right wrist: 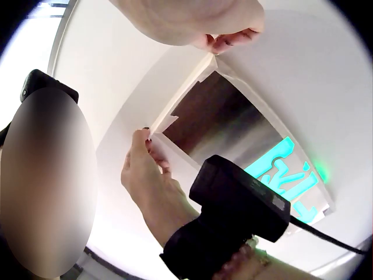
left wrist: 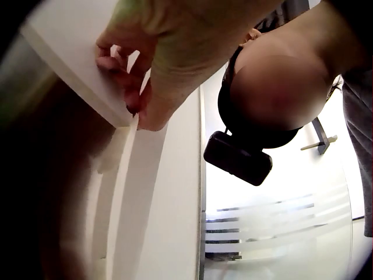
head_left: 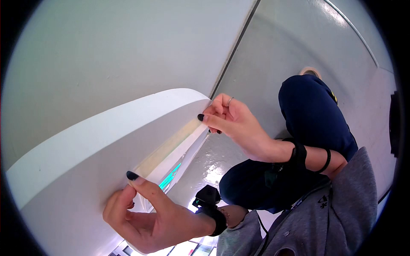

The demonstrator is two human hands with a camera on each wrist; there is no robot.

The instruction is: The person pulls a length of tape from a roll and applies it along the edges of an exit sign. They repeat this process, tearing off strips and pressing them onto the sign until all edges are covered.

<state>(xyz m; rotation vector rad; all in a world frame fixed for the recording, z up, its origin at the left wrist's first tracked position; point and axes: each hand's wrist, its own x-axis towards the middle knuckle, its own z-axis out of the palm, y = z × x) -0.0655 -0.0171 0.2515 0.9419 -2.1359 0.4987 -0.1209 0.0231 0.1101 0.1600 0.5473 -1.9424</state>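
A strip of pale masking tape (head_left: 171,144) is stretched between both hands, along one edge of an exit sign (head_left: 171,177) on a white wall. My left hand (head_left: 147,215) pinches the near end between thumb and a curled finger. At the far end, my right hand (head_left: 239,123) pinches the tape with its thumb against the fingers. In the right wrist view the sign has a dark glossy panel (right wrist: 218,114) and lit green figures (right wrist: 285,175). Pale tape borders the sign there, with a loose flap (right wrist: 169,124) near the left hand.
A roll of tape (head_left: 311,71) lies on the grey floor (head_left: 265,55) beyond the person's bent knee (head_left: 314,106). A curved white band (head_left: 106,121) runs along the wall beside the sign. Wrist cameras sit on both wrists, one (right wrist: 239,198) with a cable.
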